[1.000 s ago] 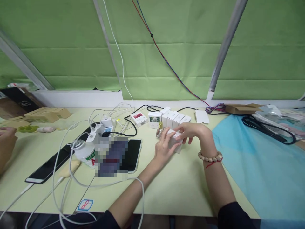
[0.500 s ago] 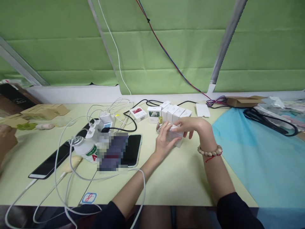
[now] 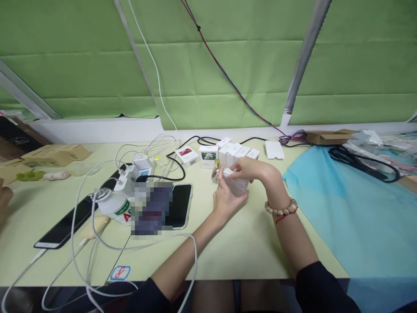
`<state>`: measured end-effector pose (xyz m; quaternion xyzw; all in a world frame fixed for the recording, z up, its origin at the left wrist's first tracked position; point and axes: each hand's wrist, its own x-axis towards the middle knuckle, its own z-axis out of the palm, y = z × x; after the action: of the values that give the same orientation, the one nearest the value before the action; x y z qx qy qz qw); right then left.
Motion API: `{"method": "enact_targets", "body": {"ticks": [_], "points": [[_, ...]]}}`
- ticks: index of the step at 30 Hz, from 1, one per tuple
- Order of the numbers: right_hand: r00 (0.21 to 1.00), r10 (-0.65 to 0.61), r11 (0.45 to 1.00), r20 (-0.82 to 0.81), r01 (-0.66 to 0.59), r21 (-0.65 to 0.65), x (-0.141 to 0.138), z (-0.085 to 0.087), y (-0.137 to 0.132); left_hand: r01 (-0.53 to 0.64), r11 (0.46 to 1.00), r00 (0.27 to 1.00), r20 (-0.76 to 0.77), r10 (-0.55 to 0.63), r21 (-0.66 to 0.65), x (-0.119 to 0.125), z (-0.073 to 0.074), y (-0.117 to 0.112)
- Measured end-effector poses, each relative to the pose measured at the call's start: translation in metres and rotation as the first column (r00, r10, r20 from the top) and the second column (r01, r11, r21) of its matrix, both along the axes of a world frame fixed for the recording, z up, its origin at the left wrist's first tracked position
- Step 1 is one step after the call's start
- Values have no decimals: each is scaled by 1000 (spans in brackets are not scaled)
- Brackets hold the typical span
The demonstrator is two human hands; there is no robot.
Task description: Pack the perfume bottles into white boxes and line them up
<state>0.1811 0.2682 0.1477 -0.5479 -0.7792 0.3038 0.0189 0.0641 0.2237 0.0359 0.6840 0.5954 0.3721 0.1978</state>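
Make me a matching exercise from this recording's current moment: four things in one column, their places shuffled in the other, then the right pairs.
Things:
1. small white box
2. gold-capped bottle
3. beaded bracelet
4. open brown carton

Places:
A. around the wrist of the right hand
B. far back, on the right side
C. held in both hands
D. just beyond the fingers of the left hand

Right pairs: 1-C, 2-D, 3-A, 4-B
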Motion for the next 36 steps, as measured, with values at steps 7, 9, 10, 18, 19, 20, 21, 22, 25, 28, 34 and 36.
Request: {"method": "enact_targets", "body": {"ticks": [7,9,10,18,19,20,21,22,25,28,34,36], "points": [[992,-109,991,-62,104,-79,5,0,5,77,981,989,109,-98,178,1,-12,6],[992,-104,991,-67,98,-93,7,3,5,90,980,985,131,-114,176,1,-15,7],[993,-102,991,-67,95,-98,8,4,5,100,982,984,133,-122,161,0,-15,8],[987,-90,981,-136,65,-181,16,3,9,149,980,981,107,-163,129,-6,-8,9],[986,-94,980,-137,67,-186,16,2,9,155,975,979,105,-173,157,-7,-8,10],[986,-97,980,-132,72,-185,16,2,9,158,970,979,102,-179,186,-7,-8,11],[988,-97,981,-123,74,-179,15,2,9,159,965,979,93,-182,210,-7,-8,11],[990,-93,982,-110,73,-173,14,2,8,158,961,981,79,-179,225,-7,-7,12],[995,-53,983,-88,37,-179,10,5,6,129,970,991,3,-132,207,-7,-7,11],[997,-16,980,-73,1,-199,8,7,4,84,985,995,-65,-75,150,-6,-7,10],[993,-53,973,-110,27,-227,13,4,10,121,981,993,-37,-116,154,-8,-11,10],[991,-49,972,-121,20,-235,15,2,11,125,978,992,-24,-122,169,-9,-10,11]]}}
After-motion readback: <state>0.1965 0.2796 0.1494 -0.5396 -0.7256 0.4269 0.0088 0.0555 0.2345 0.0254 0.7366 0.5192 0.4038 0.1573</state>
